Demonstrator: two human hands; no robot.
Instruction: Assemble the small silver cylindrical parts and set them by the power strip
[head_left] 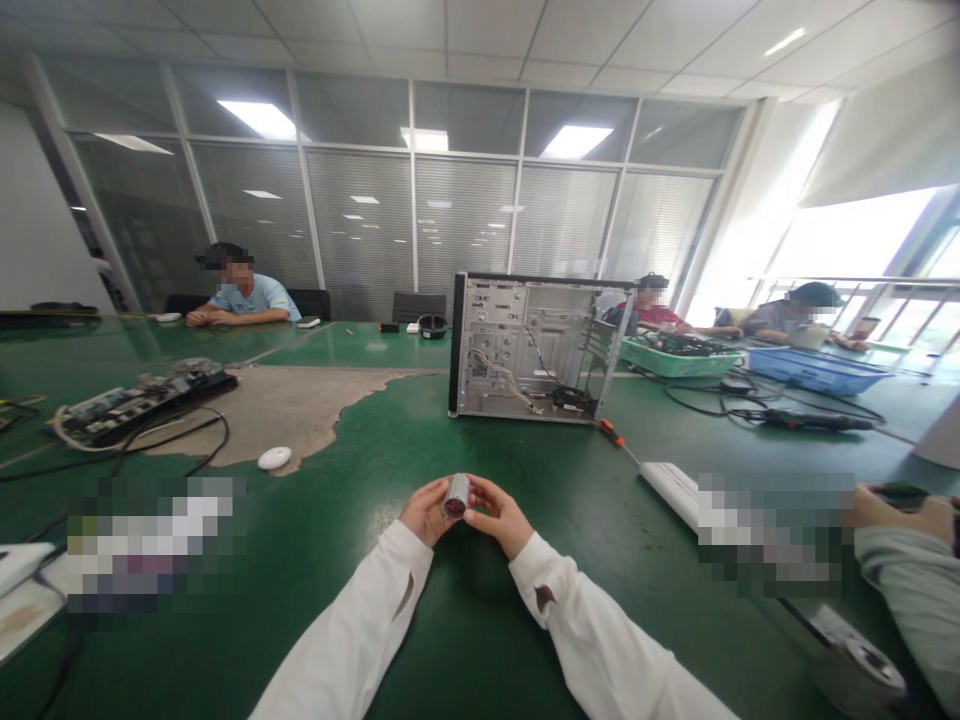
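On our green table, a long row of electronic parts lay at far left, then a small white disc. Our left hand held the short grey cylinder in front of us, and our right hand gripped it from the other side, the two together. Beyond stood an open-sided computer case, then an orange-handled screwdriver, a green basket and a blue basket.
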